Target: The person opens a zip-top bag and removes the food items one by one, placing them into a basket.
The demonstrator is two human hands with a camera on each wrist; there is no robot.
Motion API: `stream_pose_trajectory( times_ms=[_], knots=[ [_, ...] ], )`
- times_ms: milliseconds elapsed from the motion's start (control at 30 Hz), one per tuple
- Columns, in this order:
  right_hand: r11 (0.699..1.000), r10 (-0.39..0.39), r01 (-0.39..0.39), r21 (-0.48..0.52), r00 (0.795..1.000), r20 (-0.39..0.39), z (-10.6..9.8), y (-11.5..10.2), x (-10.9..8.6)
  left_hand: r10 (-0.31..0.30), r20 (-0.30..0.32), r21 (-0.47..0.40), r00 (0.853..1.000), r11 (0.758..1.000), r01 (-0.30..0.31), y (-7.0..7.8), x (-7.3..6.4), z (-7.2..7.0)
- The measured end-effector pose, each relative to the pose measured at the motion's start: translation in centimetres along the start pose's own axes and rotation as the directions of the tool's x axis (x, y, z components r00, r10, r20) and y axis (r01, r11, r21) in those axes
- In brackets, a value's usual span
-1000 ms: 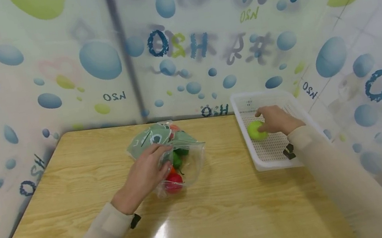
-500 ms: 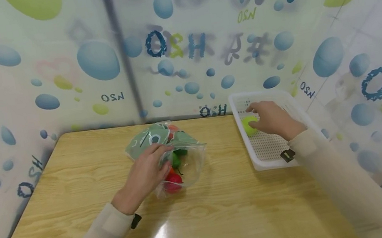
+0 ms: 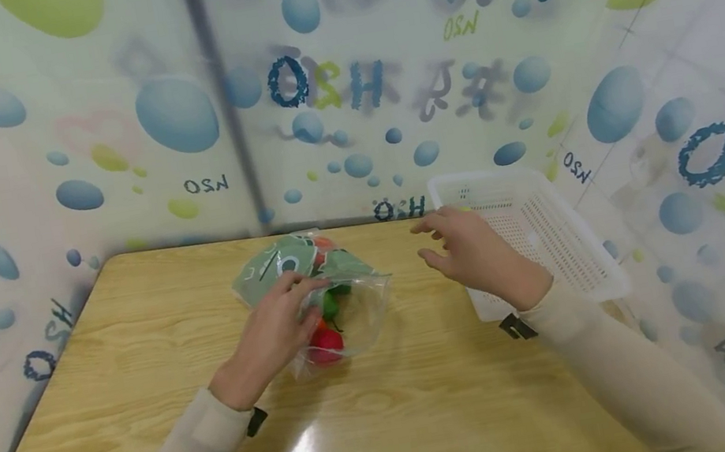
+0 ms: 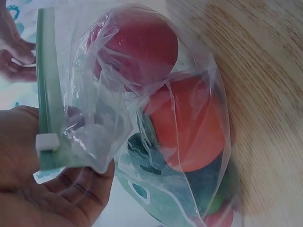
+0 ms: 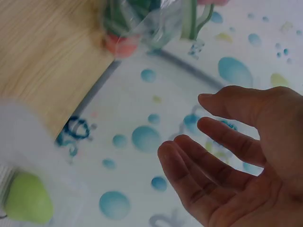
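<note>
A clear zip bag (image 3: pixel 371 312) with a green print lies on the table, its mouth toward the right. My left hand (image 3: pixel 275 332) holds the bag's edge near the white slider (image 4: pixel 47 142). Inside sit a red round fruit or vegetable (image 4: pixel 137 49), an orange round one (image 4: pixel 189 125) and dark green pieces (image 3: pixel 330 305). My right hand (image 3: pixel 478 254) hovers over the left rim of a white plastic basket (image 3: pixel 601 274), fingers spread and holding nothing. A yellow-green fruit (image 5: pixel 29 198) sits in the basket, mostly hidden behind the right hand in the head view.
The wooden table (image 3: pixel 382 430) ends at a wall (image 3: pixel 319 49) printed with blue and green drops. The basket stands at the table's back right, close to the right-hand wall.
My right hand has come away from the yellow-green fruit and moved left, over the basket's rim. That fruit shifted slightly left in the basket beforehand. My left hand stays at the bag.
</note>
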State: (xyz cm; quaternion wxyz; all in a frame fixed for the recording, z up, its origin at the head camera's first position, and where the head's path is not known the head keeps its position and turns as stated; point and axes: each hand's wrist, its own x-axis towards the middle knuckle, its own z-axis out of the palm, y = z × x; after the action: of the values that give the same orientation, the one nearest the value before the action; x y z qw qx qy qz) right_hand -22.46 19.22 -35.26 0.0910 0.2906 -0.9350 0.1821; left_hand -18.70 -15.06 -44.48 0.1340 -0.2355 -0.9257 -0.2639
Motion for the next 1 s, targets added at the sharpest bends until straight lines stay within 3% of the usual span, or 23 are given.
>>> stream_pose_trajectory(
  times_ms=[167, 333, 600, 733, 1000],
  knots=[
    [0.992, -0.113, 0.115, 0.051, 0.993, -0.046, 1.4, -3.0, -0.2, 0.004, 0.009, -0.015, 1.000, 1.000, -0.004, 0.0, 0.0, 0.2],
    [0.966, -0.237, 0.244, 0.082, 0.968, -0.085, 3.5, -5.6, -0.1, 0.024, 0.007, -0.018, 1.000, 1.000, -0.024, 0.0, 0.0, 0.2],
    [0.942, -0.323, 0.320, 0.103, 0.946, 0.018, 7.5, -7.4, 0.4, 0.048, 0.012, 0.002, 0.999, 0.999, -0.048, -0.1, -0.1, 0.2],
    [0.945, -0.326, 0.322, 0.051, 0.940, 0.100, 9.1, -7.8, 0.5, 0.069, 0.006, 0.009, 0.998, 0.998, -0.069, -0.2, -0.2, 0.1],
    [0.972, -0.222, 0.235, -0.020, 0.940, 0.259, 11.6, -8.3, 1.1, 0.086, -0.008, 0.012, 0.996, 0.996, -0.086, -0.4, -0.4, 0.1]
  ],
)
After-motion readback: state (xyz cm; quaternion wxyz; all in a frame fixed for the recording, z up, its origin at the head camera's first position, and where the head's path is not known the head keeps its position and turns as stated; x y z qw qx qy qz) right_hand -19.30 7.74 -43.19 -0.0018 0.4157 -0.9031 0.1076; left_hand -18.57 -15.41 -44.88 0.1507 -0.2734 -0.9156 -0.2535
